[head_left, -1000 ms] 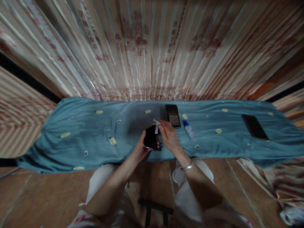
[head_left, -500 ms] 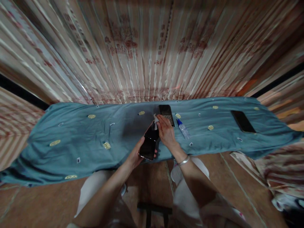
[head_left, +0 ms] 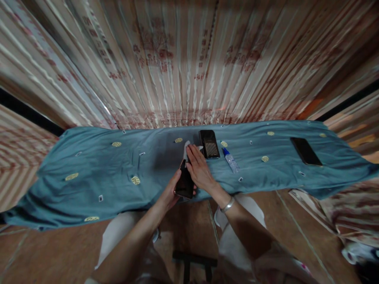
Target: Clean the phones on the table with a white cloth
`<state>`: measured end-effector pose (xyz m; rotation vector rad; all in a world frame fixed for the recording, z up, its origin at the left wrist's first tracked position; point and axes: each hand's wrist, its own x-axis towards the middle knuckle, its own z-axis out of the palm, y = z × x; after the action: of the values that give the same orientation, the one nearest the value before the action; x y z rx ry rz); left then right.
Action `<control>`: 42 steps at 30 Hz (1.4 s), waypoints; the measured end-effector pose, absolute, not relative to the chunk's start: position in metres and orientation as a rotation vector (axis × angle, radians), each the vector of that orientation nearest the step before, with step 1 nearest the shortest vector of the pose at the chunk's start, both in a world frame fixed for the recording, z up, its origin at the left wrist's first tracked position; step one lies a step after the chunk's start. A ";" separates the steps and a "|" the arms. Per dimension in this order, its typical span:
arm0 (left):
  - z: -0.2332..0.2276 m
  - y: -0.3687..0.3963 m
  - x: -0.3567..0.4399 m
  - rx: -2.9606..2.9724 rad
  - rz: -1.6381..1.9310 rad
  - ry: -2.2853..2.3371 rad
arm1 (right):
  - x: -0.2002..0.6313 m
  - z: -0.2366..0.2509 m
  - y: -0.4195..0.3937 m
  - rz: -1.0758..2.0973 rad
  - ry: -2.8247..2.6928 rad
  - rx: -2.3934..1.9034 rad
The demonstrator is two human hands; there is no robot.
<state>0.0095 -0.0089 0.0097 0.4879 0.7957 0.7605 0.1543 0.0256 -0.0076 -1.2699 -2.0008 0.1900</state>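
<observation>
A long table draped in a teal cloth [head_left: 89, 173] fills the middle of the view, with striped patterned curtains [head_left: 189, 59] hanging behind its far edge. At the near edge, just right of centre, the left hand [head_left: 171, 191] is closed round the lower end of a dark phone [head_left: 184, 183], gripping it from beneath so the screen tilts up over the cloth. The right hand [head_left: 197, 167] lies on the upper part of that phone, fingers nearly flat, pressing a small white wipe [head_left: 186, 146] that pokes out past the fingertips at the phone's far end.

Wiping well here seems to call for a firm left grip by the edges — palm clear of the glass — while the right hand keeps the wipe flat under the finger pads and draws it in straight, overlapping passes. Light pressure is wiser, since the phone is propped rather than lying flat.

Just beyond the right hand, a second phone [head_left: 209, 143] rests on the cloth; a small bottle with a blue cap [head_left: 230, 160] lies right of it. A third phone [head_left: 305, 151] sits well apart, toward the right end.
</observation>
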 end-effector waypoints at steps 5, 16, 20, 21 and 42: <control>0.009 -0.003 0.011 0.377 0.916 0.801 | 0.143 -0.006 0.018 0.367 -2.105 -1.143; -0.001 0.002 0.005 0.373 1.012 0.804 | 0.131 -0.005 0.015 0.491 -2.113 -1.028; 0.001 -0.003 0.004 0.458 0.890 0.794 | 0.139 -0.009 0.032 0.476 -2.033 -1.138; 0.002 -0.004 0.002 0.467 0.875 0.790 | 0.140 -0.010 0.035 0.480 -2.014 -1.162; 0.014 0.014 -0.015 0.378 1.122 0.735 | 0.122 -0.004 0.017 0.415 -2.000 -1.180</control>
<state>-0.0148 0.0138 0.0141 0.3775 0.7351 1.1220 0.1223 0.0167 -0.0037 -1.1801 -2.0004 0.4153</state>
